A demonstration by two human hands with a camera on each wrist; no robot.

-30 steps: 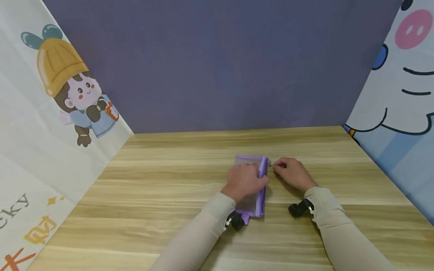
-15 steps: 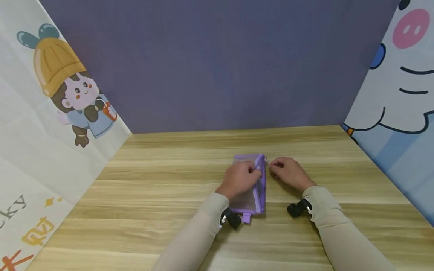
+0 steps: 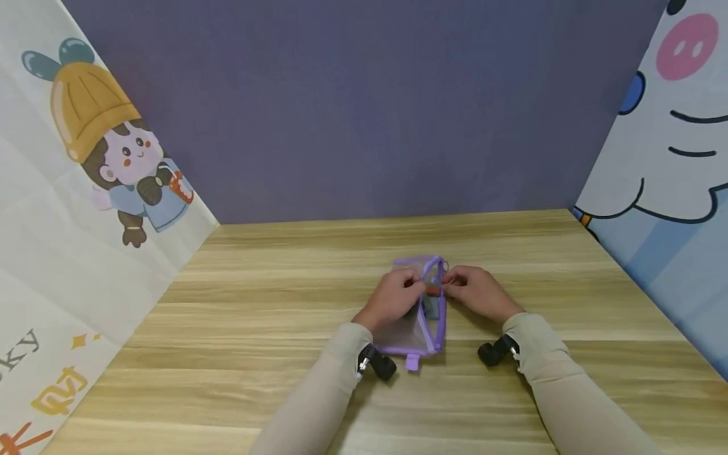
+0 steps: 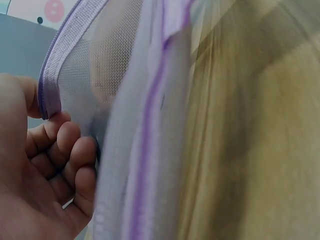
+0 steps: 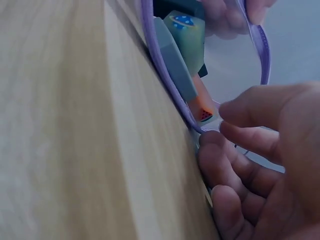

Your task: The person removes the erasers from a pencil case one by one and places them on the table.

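A mesh zipper pouch [image 3: 400, 336] with purple trim lies on the table, its mouth spread apart. My left hand [image 3: 392, 297] pinches the left edge of the mouth between thumb and fingers; the left wrist view shows the zipper tape [image 4: 52, 82] in that pinch. On the opposite edge my right hand [image 3: 480, 294] has its thumb and fingertips at the purple rim [image 5: 162, 70], pinching it. Inside the pouch the right wrist view shows a greenish block with a planet print [image 5: 189, 42], a grey-blue slab [image 5: 175, 60] and an orange piece with a watermelon print [image 5: 202, 102].
A wood-grain table [image 3: 273, 303] spreads around the pouch. Behind it stands a dark purple-blue panel [image 3: 364, 114]. White cloths with cartoon prints hang at the left [image 3: 34, 189] and right [image 3: 682, 183]. A small black camera [image 3: 381, 365] sits on each wrist.
My left hand has drawn its edge of the pouch leftward, and the mouth has opened, showing the contents. My right hand has moved left from beside the pouch to its right edge.
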